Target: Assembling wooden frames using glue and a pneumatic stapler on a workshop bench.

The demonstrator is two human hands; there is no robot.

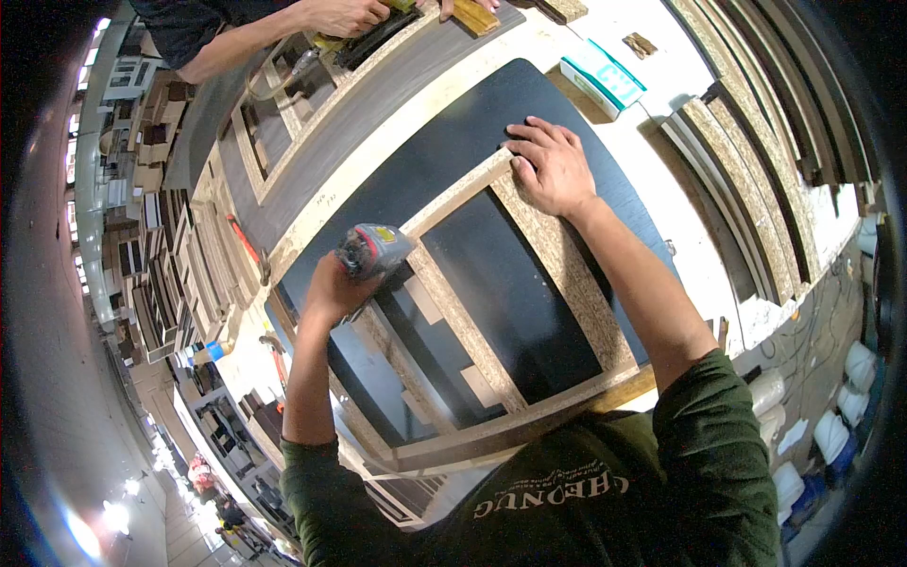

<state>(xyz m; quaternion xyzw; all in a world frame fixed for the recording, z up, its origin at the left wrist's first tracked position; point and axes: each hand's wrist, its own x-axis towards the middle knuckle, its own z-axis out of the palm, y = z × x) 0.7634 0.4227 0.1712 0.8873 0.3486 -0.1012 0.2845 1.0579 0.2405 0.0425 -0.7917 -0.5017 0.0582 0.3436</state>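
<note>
My left hand (328, 288) is wrapped round a grey and red nail gun (380, 248), slightly blurred, whose nose is over the left part of a chipboard frame (463, 326). This frame of long rails and crosspieces lies on a dark panel (501, 94) with one rounded far edge. At the frame's far right corner, my right hand (557, 170) lies with fingers spread, pressing on the corner and the panel beside it. Short pale blocks (422, 300) sit against the inner strips.
Across the bench a co-worker's hand (345, 14) grips a dark tool over another frame (312, 118). A white and teal box (602, 77) stands beyond my right hand. Chipboard strips (723, 180) are stacked at right. A red-handled hammer (248, 244) lies at left.
</note>
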